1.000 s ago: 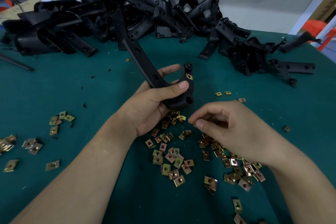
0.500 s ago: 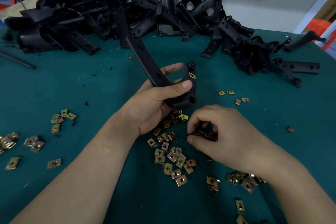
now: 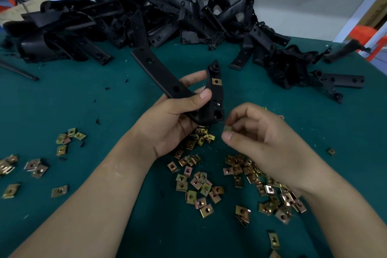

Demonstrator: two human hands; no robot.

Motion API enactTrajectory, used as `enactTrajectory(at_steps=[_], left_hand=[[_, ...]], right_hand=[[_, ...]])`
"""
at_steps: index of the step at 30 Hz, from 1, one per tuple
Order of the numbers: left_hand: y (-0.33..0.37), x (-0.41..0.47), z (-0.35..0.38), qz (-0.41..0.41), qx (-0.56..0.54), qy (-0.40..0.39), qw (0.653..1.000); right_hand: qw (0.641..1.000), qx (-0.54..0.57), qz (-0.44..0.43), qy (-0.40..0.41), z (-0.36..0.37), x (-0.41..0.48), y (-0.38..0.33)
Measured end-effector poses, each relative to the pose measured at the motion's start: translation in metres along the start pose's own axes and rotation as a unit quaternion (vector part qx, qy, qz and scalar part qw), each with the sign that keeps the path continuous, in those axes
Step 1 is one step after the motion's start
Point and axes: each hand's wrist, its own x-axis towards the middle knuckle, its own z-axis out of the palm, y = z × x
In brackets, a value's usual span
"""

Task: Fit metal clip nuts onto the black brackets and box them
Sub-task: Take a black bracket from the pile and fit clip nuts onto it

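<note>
My left hand (image 3: pixel 167 119) grips a black bracket (image 3: pixel 159 75) above the green table, its long arm pointing up and left. One brass clip nut (image 3: pixel 216 81) sits fitted on the bracket's curved end. My right hand (image 3: pixel 261 132) pinches a single clip nut (image 3: pixel 226 128) between thumb and forefinger, just right of the bracket's lower end and a little apart from it. Loose clip nuts (image 3: pixel 199 184) lie scattered on the table below both hands.
A big heap of black brackets (image 3: pixel 146 19) fills the back of the green table (image 3: pixel 62 94), with more brackets (image 3: pixel 335 81) at the right. Smaller groups of clip nuts (image 3: pixel 67 140) lie at the left. Black plastic shavings dot the cloth.
My right hand dipped into the nut pile, then rose with one clip nut pinched and moved up beside the bracket's lower end. My left hand tilted the bracket slightly.
</note>
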Motion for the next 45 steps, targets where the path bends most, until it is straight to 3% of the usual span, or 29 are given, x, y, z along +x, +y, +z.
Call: enactTrajectory(at_steps=[6,15,35,45], left_hand=[[0.0,-0.002,0.002,-0.009,0.008,-0.037,0.999],[-0.001,-0.003,0.004,-0.013,0.018,-0.075,0.997],[-0.001,-0.004,0.003,0.003,0.022,-0.071,0.997],[-0.003,-0.003,0.001,0.008,0.031,-0.085,0.996]], right_hand=[[0.967,0.245,0.034,0.063,0.0,0.001,-0.005],[0.934,0.347,0.067,0.061,0.0,0.002,-0.008],[0.932,0.328,0.122,0.094,0.013,0.0,-0.013],[0.956,0.254,0.066,0.134,0.018,-0.001,-0.013]])
